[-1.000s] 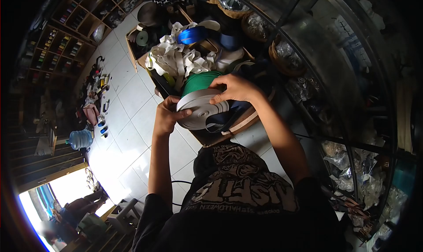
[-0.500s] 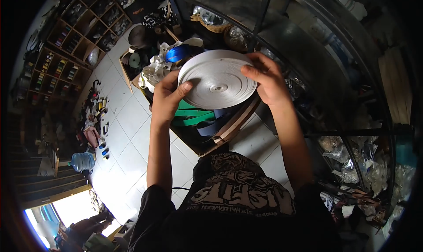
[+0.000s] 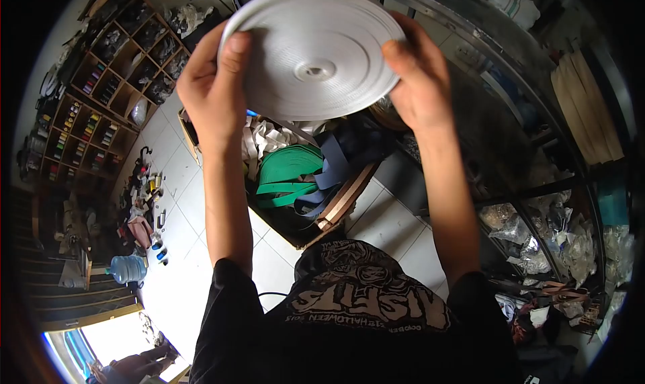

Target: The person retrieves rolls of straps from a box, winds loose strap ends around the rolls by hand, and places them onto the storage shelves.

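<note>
A large flat roll of white webbing (image 3: 289,92) is raised high in front of me, its wound face and small central hole showing. My left hand (image 3: 218,81) grips its left edge, thumb on the face. On the right edge my right hand (image 3: 420,75) holds it the same way, its other fingers behind the rim. Beneath the roll, a box (image 3: 282,233) on the floor contains a green strap coil (image 3: 289,169), a dark blue strap (image 3: 332,162), crumpled white strips (image 3: 272,137) and a brown striped strap (image 3: 349,199). The roll hides the box's far part.
Wooden cubbies (image 3: 101,92) with thread spools line the left wall. Small items lie along the tiled floor near a blue water jug (image 3: 127,268). A dark metal shelf (image 3: 510,196) with plastic bags stands at the right. A person (image 3: 144,367) is at the lower left.
Both hands have lifted the white roll up out of the box and closer to the camera. The green and dark blue straps beneath it have come into view.
</note>
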Available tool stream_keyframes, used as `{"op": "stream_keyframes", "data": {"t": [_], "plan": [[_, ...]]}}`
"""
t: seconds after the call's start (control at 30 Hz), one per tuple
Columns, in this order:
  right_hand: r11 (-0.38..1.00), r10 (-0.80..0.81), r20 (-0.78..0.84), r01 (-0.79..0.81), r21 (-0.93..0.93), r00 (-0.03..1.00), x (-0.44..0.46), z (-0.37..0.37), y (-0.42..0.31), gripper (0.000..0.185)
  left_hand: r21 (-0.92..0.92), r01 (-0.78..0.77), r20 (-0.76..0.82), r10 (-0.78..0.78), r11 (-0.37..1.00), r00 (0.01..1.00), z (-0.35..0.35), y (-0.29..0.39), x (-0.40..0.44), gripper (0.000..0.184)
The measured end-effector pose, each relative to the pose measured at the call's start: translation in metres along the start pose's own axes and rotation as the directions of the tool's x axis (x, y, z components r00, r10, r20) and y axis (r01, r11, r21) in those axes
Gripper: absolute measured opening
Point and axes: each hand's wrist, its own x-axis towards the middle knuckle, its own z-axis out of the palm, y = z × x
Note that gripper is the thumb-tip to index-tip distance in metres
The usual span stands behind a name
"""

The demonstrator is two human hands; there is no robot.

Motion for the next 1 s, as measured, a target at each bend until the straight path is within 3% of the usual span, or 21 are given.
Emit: {"op": "stream_keyframes", "data": {"t": [0.03,0.07,0.13,0.17,0.23,0.3,0.4,0.5,0.63,0.7,0.8,0.9,0.93,1.0], "plan": [[0.999,-0.039,0.025,0.039,-0.012,0.999,0.004,0.002,0.007,0.053,-0.05,0.025,-0.037,-0.027,0.998,0.999,-0.002,0.0,0.005,0.038],[0.989,0.046,0.116,-0.029,-0.148,0.992,0.003,-0.01,0.024,0.067,0.01,0.024,-0.079,-0.023,1.0,0.997,-0.009,-0.005,0.01,0.038],[0.841,0.205,0.186,-0.075,-0.536,0.961,-0.015,-0.014,0.048,0.087,0.022,-0.007,-0.099,0.009,1.0,0.995,-0.022,-0.013,0.017,0.038],[0.622,0.152,0.266,0.117,-0.774,0.952,-0.027,-0.03,0.076,0.094,0.052,-0.007,-0.128,0.014,0.999,0.992,-0.03,-0.018,0.019,0.037],[0.0,0.423,0.096,0.107,-0.994,0.901,-0.084,-0.058,0.1,0.103,0.104,0.021,-0.189,-0.001,0.994,0.982,-0.044,-0.029,0.016,0.036],[-0.114,0.703,-0.05,0.044,-0.993,0.709,-0.117,-0.061,0.115,0.102,0.151,0.028,-0.248,0.01,0.988,0.969,-0.059,-0.033,0.019,0.037],[0.037,0.668,-0.036,-0.081,-0.996,0.744,-0.116,-0.068,0.136,0.08,0.216,-0.023,-0.301,0.089,0.976,0.949,-0.088,-0.037,0.031,0.038],[0.017,0.723,0.022,0.014,-1.0,0.69,-0.104,-0.07,0.149,0.068,0.329,-0.151,-0.285,0.25,0.932,0.925,-0.102,-0.005,0.062,0.038],[0.003,0.679,0.082,0.11,-0.994,0.729,-0.111,-0.073,0.17,0.069,0.289,-0.199,-0.347,0.296,0.936,0.89,-0.127,0.045,0.104,0.041],[-0.009,0.675,0.078,0.113,-0.994,0.734,-0.114,-0.07,0.178,0.074,0.375,-0.223,-0.374,0.367,0.9,0.852,-0.129,0.072,0.117,0.038],[-0.078,0.663,0.094,0.193,-0.978,0.743,-0.116,-0.066,0.18,0.085,0.545,-0.249,-0.231,0.429,0.801,0.873,-0.118,0.117,0.123,0.044],[0.181,0.561,0.181,0.094,-0.979,0.808,-0.083,-0.034,0.174,0.09,0.592,-0.23,-0.221,0.43,0.772,0.875,-0.105,0.151,0.129,0.047],[0.337,0.495,0.235,0.065,-0.939,0.837,-0.073,-0.022,0.18,0.092,0.609,-0.231,-0.217,0.439,0.759,0.872,-0.107,0.156,0.13,0.047],[0.331,0.377,0.329,0.206,-0.921,0.866,-0.065,0.013,0.19,0.08,0.635,-0.233,-0.214,0.458,0.737,0.863,-0.112,0.163,0.132,0.046]]}}
